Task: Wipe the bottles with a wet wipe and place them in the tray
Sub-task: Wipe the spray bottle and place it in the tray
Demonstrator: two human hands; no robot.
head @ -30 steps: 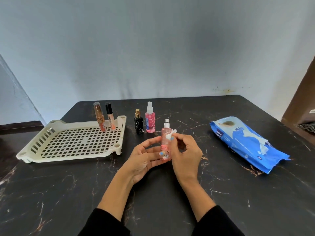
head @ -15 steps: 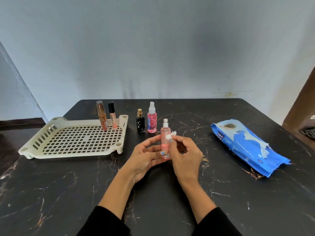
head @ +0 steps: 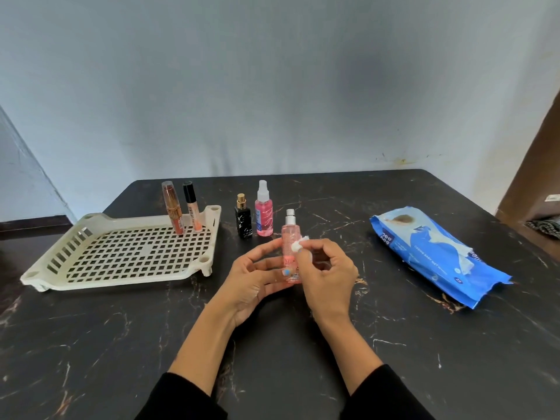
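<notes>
**Inspector:** Bottle (head: 289,247) under inspection: pale pink, silver spray top, upright, just right of the tray (head: 100,277). Held low on the body by the left hand (head: 257,280), fingers curled round it, blue-painted thumbnail on the label.

**Clerk:** Right hand?

**Inspector:** Right hand (head: 325,277) pinching a small white wet wipe (head: 298,254) between thumb and fingertips, pressed to the bottle's right side, remaining fingers curled.

**Clerk:** Contents of tray?

**Inspector:** Two slim tubes upright at the far right corner: copper-capped tube (head: 173,207) and black-capped tube (head: 191,206), side by side.

**Clerk:** Outside the tray?

**Inspector:** Black bottle (head: 243,218) with gold cap and pink spray bottle (head: 264,212), standing together just right of the tray, beyond the held bottle. Blue wipes pack (head: 436,253) lying flat well right of the tray. All on a black marble table (head: 121,344).
</notes>
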